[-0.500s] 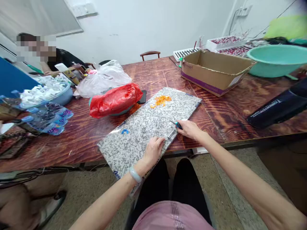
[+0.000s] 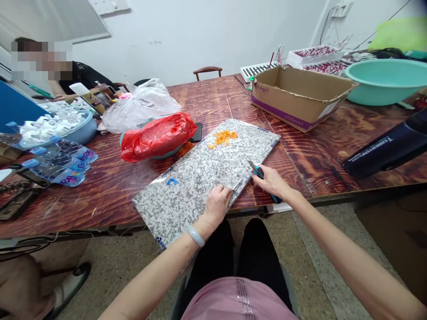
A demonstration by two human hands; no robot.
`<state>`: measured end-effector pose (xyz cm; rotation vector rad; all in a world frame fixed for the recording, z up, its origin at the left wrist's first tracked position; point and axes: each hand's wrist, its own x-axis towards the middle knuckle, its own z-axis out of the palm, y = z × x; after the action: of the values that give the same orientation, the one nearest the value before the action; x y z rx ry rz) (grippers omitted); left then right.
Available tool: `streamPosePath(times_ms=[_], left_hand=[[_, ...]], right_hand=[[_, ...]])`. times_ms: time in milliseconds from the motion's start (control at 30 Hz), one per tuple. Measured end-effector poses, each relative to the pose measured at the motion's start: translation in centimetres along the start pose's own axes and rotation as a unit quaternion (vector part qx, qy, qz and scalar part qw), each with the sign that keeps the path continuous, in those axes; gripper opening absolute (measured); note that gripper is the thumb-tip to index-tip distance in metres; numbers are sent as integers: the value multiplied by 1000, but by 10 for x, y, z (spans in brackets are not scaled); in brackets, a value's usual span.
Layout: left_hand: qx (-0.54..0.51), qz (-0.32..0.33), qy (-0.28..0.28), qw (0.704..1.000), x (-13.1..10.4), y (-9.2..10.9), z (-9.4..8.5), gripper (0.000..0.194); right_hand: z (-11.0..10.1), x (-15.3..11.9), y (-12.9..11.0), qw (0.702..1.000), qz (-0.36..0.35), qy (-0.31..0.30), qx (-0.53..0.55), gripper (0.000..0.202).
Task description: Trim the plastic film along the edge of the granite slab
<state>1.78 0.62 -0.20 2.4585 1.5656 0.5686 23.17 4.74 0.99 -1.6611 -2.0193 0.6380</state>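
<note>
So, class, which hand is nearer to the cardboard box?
Right. The right hand is on the near side of the cardboard box; the left hand is farther off, to the left.

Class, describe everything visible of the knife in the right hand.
The knife has a slim black-and-blue handle and an exposed, grey, metal-looking blade. The right hand grips it, the handle's end showing beyond the palm. The blade points forward and left over the speckled board; whether it touches is unclear.

A cardboard box stands beside a green basin, water bottles beside a blue bowl.
</note>
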Motion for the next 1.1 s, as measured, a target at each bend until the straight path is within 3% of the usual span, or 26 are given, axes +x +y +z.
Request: streamPosePath(times_ms=[133, 533, 800, 1100], left_hand=[[54, 25, -22, 998, -5, 2, -4, 19], [-28, 12, -5, 1000, -7, 2, -6, 22], [-33, 8, -1, 999, -7, 2, -5, 22], [-35, 6, 9, 999, -9, 0, -2, 23]], right_hand=[[8, -12, -5, 997, 42, -10, 64, 25], [12, -19, -15, 977, 59, -66, 196, 20], [18, -19, -19, 931, 87, -145, 324, 17], [15, -22, -26, 900, 112, -157, 390, 25]])
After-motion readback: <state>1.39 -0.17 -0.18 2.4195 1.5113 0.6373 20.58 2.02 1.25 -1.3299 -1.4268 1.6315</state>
